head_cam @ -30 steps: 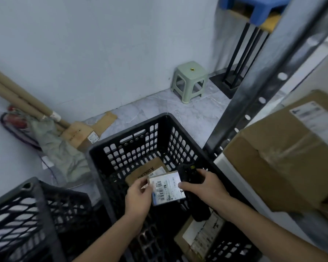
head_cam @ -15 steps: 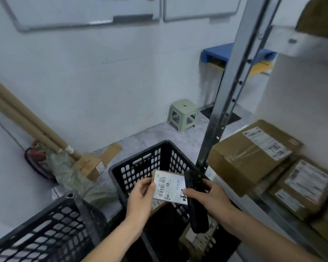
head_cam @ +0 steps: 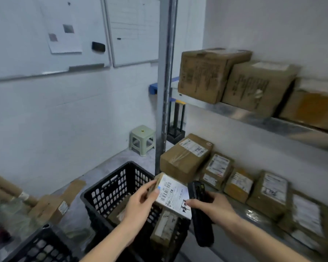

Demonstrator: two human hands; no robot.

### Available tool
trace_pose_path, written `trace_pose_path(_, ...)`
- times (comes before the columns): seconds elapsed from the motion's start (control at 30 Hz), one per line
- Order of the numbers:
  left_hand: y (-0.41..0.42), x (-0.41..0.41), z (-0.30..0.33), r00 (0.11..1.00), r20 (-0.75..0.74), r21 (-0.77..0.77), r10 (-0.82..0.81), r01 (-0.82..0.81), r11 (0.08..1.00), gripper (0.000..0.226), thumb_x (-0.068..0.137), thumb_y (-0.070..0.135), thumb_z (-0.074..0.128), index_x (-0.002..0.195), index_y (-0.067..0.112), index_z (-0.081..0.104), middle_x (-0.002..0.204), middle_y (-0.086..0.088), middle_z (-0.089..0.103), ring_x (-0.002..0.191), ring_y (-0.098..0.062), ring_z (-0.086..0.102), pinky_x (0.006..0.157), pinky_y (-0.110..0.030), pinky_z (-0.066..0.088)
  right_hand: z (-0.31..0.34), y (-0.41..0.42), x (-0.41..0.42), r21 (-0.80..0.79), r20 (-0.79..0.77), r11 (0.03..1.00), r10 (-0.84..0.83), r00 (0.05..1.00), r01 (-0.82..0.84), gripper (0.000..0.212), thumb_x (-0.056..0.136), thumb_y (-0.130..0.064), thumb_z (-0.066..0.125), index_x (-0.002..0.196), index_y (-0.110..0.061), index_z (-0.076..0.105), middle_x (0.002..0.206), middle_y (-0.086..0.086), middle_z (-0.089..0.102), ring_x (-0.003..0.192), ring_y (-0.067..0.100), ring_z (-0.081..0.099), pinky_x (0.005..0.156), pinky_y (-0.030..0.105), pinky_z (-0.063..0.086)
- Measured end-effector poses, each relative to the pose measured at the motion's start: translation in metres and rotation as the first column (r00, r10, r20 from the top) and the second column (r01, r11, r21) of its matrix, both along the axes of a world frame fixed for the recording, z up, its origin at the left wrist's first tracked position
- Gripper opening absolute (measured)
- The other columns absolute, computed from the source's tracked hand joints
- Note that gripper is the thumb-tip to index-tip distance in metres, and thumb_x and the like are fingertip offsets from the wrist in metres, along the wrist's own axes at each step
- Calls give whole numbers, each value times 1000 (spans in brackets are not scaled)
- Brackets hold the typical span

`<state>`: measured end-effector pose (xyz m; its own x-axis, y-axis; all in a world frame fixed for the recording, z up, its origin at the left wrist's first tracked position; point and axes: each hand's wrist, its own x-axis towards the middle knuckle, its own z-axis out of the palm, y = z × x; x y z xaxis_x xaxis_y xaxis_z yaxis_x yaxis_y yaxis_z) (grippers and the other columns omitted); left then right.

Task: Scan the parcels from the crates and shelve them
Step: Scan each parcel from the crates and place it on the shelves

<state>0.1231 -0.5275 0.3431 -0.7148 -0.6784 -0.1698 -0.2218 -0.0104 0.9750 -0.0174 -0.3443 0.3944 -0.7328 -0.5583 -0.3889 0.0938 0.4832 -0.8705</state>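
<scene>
Pinching the small parcel in our left hand, we hold it above the black crate, while our right hand grips the scanner at its 3 o'clock. We judge scanning is at hand or done; next, carry it toward 2 o'clock onto the lower shelf.

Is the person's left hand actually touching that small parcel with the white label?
Touching. The head view shows the left hand pinching the small parcel at its left edge, thumb on the label and fingers behind, above the black crate.
</scene>
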Motion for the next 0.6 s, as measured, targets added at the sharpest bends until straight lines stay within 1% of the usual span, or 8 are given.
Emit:
trace_pose_path(0.07,21,-11,16,999,-3,-28,-47,47,999,29,93,40,68,121,45,66,113,10,72,112,-6,62,83,-18,44,21,32,-1,10,-52,1000,-28,998,29,35,74,-33,94,99,-24,72,92,-9,77,71,-3,71,52,9,47)
trace_pose_path(0.17,59,-31,40,990,-12,-36,-141,140,989,28,91,41,70,119,45,66,106,4,74,106,-10,66,79,-21,46,51,86,-4,54,-135,997,-39,990,46,33,72,-33,95,96,-23,74,91,-9,78,77,-1,73,60,10,52)
trace_pose_path(0.27,107,-54,66,970,-31,-51,-243,241,969,33,90,39,73,122,42,66,111,4,74,108,-9,66,85,-21,47,80,148,-7,84,-195,992,-78,978,96,34,72,-37,94,96,-25,74,87,-11,78,75,-1,73,66,13,55)
trace_pose_path(0.37,166,-72,92,946,-78,-65,-315,310,948,36,84,44,77,119,43,68,113,9,74,109,-8,66,95,-29,52,102,216,-12,124,-248,982,-106,963,140,40,69,-40,94,98,-22,75,85,-8,79,78,6,75,78,27,62)
trace_pose_path(0.4,187,-76,100,936,-82,-72,-343,338,939,44,79,53,78,121,44,67,116,13,72,112,-7,65,99,-35,52,109,239,-12,130,-255,979,-122,959,159,39,68,-39,94,98,-21,75,85,-6,80,78,9,76,78,30,63)
trace_pose_path(0.47,231,-84,113,920,-88,-87,-383,376,923,57,71,62,77,124,45,66,122,19,68,118,-4,60,104,-38,50,124,287,-9,132,-286,969,-163,944,207,36,70,-34,93,97,-19,75,81,-4,79,72,8,75,69,26,60)
trace_pose_path(0.53,278,-90,123,907,-93,-114,-410,399,910,50,74,56,78,121,44,67,127,19,66,122,-4,57,106,-33,46,137,336,-4,144,-322,958,-193,927,249,36,68,-35,92,95,-18,75,73,-6,77,65,5,73,59,22,56)
trace_pose_path(0.6,329,-95,135,891,-102,-157,-441,424,892,37,82,40,79,117,41,66,123,18,65,121,-6,56,101,-23,43,151,388,4,196,-362,943,-185,913,268,43,62,-44,90,92,-18,75,73,-7,77,67,6,73,63,28,59)
